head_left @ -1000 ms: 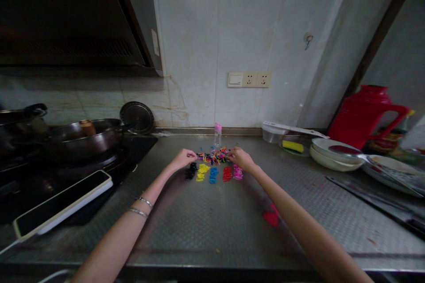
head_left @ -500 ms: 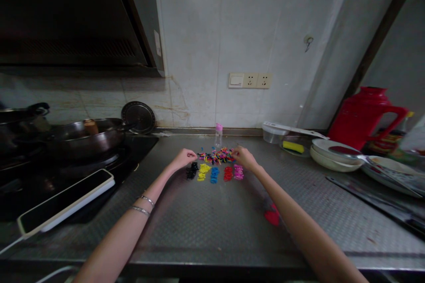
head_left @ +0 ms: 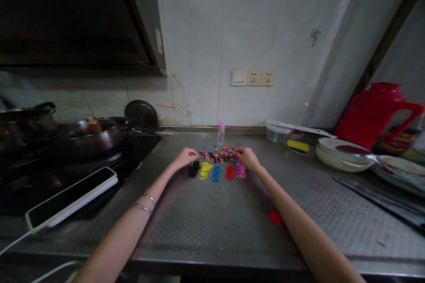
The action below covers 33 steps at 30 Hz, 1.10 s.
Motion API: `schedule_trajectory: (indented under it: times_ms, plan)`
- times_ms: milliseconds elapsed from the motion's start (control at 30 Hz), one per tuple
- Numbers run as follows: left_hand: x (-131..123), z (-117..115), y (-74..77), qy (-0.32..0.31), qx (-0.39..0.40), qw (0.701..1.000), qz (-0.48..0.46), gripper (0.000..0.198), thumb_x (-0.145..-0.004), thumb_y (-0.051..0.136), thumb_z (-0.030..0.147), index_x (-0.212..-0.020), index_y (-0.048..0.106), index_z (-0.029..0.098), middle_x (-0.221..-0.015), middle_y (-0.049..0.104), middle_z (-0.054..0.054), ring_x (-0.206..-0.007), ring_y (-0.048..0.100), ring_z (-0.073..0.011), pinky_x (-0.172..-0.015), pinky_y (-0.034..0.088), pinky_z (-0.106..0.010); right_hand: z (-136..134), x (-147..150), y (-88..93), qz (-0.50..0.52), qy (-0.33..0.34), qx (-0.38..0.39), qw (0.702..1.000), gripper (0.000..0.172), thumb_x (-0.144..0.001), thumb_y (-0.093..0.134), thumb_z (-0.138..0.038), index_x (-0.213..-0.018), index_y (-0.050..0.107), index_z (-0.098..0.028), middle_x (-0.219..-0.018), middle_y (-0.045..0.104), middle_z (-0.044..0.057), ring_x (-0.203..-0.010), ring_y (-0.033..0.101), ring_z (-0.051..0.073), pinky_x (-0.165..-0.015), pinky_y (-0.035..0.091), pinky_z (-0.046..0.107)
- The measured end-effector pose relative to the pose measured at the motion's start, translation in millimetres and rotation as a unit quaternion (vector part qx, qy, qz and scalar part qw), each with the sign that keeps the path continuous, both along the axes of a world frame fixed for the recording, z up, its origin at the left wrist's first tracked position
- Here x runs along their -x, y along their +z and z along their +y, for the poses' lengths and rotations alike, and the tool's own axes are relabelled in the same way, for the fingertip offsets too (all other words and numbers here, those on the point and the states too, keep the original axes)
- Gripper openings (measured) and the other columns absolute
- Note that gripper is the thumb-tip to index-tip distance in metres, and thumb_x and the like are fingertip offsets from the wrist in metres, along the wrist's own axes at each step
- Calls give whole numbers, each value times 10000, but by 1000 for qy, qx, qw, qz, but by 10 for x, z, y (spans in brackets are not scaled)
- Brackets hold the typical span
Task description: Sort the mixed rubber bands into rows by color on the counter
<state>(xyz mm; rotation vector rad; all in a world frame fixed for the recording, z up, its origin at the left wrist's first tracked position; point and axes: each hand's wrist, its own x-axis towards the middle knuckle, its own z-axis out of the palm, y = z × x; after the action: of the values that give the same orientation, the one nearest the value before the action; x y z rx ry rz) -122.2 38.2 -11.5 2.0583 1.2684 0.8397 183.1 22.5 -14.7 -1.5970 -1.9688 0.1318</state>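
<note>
A mixed pile of small, thin coloured pieces [head_left: 219, 154] lies on the metal counter, too small to identify for certain. In front of it are sorted heaps of black pieces [head_left: 194, 169], yellow pieces [head_left: 205, 170], blue pieces [head_left: 216, 174], red pieces [head_left: 230, 172] and pink pieces [head_left: 241, 170]. At the pile's left edge, above the black heap, my left hand [head_left: 186, 158] has its fingers pinched together. My right hand [head_left: 247, 159] reaches the pile's right edge with fingertips closed at the pieces. Whatever either pinch holds is too small to see.
Behind the pile stands a clear bottle with pink cap [head_left: 221, 133]. A phone-like device [head_left: 71, 196] and a pan [head_left: 89, 139] are on the left. To the right are a yellow sponge [head_left: 298, 146], bowls [head_left: 343, 159], a red jug [head_left: 372, 117] and a red item [head_left: 274, 218] by my forearm.
The whole view has shifted slightly, so things appear a little farther right. Both hands keep nearly the same places beside the pile, fingers still pinched.
</note>
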Motion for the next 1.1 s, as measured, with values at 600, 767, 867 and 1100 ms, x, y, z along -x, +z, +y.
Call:
schedule_trajectory:
  times_ms: [600, 767, 867, 1100]
  plan:
    - [-15, -82, 62, 35, -32, 999, -1, 267, -698, 506, 302, -764, 659, 93, -669, 644, -59, -551, 531, -118, -543, 395, -216, 84, 8, -155, 142, -43, -25, 989, 247, -739, 492, -324, -835, 673, -186, -786, 677, 47, -703, 600, 143, -626, 435, 209]
    - [-12, -77, 44, 40, -34, 999, -6, 261, -695, 505, 303, -756, 659, 101, -679, 647, -54, -571, 538, -124, -550, 398, -216, 129, 7, -177, 249, -20, -21, 968, 302, -712, 506, -354, -805, 673, -121, -728, 676, 71, -635, 593, 149, -575, 438, 221]
    - [-5, -67, 25, 30, -39, 999, -4, 267, -695, 500, 306, -750, 660, 99, -662, 643, -53, -572, 538, -127, -543, 391, -216, 148, 6, -171, 325, -5, -12, 946, 339, -693, 529, -362, -824, 675, -85, -763, 681, 97, -653, 598, 160, -576, 444, 228]
    - [6, -47, -16, 31, -33, 999, -8, 276, -705, 495, 313, -770, 661, 101, -672, 646, -55, -568, 537, -125, -533, 387, -211, 153, -13, -167, 340, -7, -6, 940, 325, -681, 548, -329, -828, 685, -73, -780, 681, 103, -673, 597, 171, -578, 441, 235]
